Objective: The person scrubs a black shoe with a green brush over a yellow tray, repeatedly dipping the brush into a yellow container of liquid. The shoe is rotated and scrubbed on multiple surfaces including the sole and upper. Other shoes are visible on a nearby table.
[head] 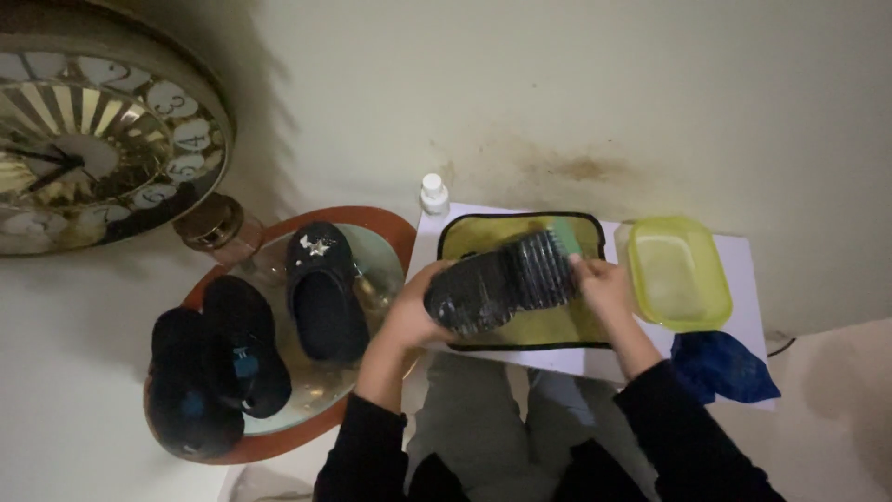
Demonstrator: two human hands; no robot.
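Now my left hand [409, 311] grips the black shoe [502, 282], ribbed rubber sole up, over the yellow cloth mat [557, 327], while my right hand [602, 284] clasps a green sponge [563, 237] against its toe.

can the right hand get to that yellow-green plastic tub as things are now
Probably yes. The right hand sits just beside the yellow-green tub, with nothing between them, but it is pressing a green sponge to the shoe sole, so it is occupied.
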